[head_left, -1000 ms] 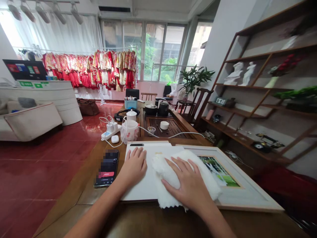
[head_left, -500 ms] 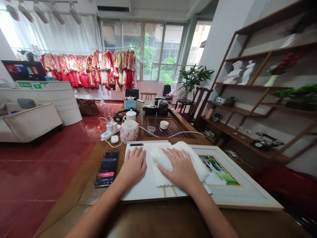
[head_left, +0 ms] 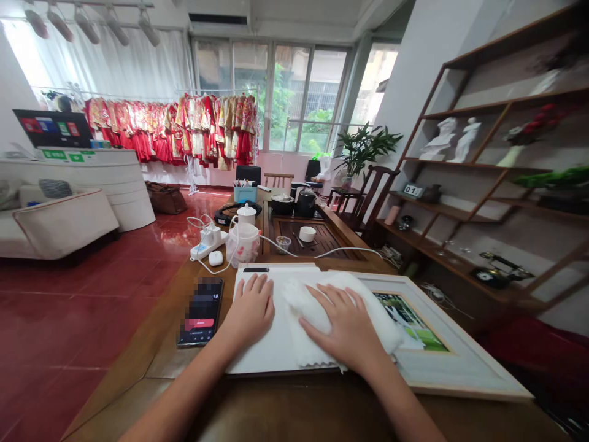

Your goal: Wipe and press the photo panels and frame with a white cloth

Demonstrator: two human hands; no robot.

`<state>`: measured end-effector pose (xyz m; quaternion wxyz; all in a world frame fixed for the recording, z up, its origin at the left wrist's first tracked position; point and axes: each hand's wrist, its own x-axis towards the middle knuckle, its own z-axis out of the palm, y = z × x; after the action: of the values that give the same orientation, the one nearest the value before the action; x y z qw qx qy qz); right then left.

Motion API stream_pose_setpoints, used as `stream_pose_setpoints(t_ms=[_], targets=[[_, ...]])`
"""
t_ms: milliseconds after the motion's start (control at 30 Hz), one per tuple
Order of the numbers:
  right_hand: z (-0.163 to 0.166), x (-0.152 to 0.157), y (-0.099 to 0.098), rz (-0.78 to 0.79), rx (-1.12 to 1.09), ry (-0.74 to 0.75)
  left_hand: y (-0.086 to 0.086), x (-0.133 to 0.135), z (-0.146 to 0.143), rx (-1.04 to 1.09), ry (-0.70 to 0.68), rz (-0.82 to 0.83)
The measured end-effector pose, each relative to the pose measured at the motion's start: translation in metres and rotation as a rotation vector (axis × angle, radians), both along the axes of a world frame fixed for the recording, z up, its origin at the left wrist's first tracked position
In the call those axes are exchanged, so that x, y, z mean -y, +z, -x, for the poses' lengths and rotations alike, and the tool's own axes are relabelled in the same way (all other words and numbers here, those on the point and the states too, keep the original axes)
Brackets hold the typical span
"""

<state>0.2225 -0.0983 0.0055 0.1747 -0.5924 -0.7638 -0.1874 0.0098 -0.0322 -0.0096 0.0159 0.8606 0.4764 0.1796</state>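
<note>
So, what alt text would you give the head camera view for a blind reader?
A person's right hand presses a white cloth flat on a white board, the left hand resting beside it. A framed picture lies to the right on the wooden table, a phone to the left.

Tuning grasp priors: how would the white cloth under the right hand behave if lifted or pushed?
The cloth looks floppy: it bunches in soft folds around the right hand, so it would likely droop when lifted. Probably light, since it looks fluffy. Pushed, it likely slides or wrinkles on the smooth board.
</note>
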Motion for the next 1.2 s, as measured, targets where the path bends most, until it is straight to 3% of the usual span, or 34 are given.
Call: stream_pose_setpoints(t_ms=[267, 700, 1067, 1200], targets=[[0.005, -0.017, 0.001, -0.002, -0.042, -0.031, 0.0, 0.0, 0.0, 0.004, 0.009, 0.0], [0.005, 0.019, -0.002, 0.011, -0.001, 0.0, 0.002, 0.001, 0.001, 0.018, 0.011, 0.006], [0.006, -0.022, 0.006, 0.024, -0.059, -0.004, 0.0, 0.0, 0.0, 0.007, -0.003, 0.013], [0.005, -0.019, 0.003, 0.013, -0.053, 0.004, 0.001, 0.001, 0.001, 0.011, 0.003, 0.009]])
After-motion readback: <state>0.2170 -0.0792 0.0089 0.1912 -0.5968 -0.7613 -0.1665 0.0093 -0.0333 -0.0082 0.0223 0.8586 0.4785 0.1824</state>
